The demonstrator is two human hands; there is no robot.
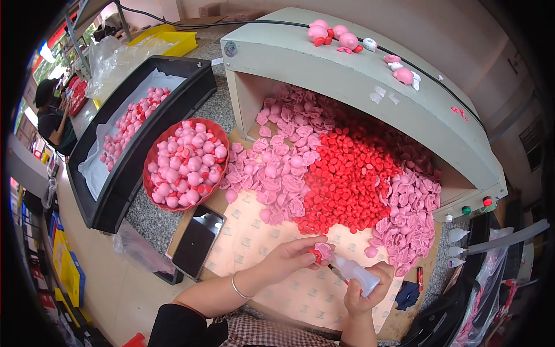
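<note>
**Glue nozzle at a pink-and-red piece, near edge of the bench**

I see the left hand (pixel 292 257) pinching a small soft-looking pink shell with a red bit in it (pixel 321 251) between thumb and fingertips, near and centre of the scene. The piece sits at the fingertips, on the hand's right side, raised off the work surface. The left wrist carries a thin silvery bangle (pixel 238 287).

The right hand (pixel 365 289) is wrapped around a small translucent white plastic squeeze bottle (pixel 358 274), fist closed on its body. The bottle's thin nozzle slants up and left, its tip at or just beside the pink piece; I cannot tell whether they touch.

Under both hands lies a flat sheet of tan cardboard with a printed repeat pattern (pixel 277 289).

Farther away, a heap of small glossy red rounded caps (pixel 347 179) lies in the middle, flanked by piles of pale pink crumpled petal-like shells (pixel 277 168) on the left and more on the right. They spill from under a pale green metal hood with curved top (pixel 347 81). A few finished pink round figures with red parts (pixel 329 33) rest on top of it.

Left of the piles: a round red plastic basket filled with pink balls (pixel 186 165), then a long black tray lined with white plastic film (pixel 144 127). A dark smartphone, screen off (pixel 198 240), lies flat near the basket.
</note>
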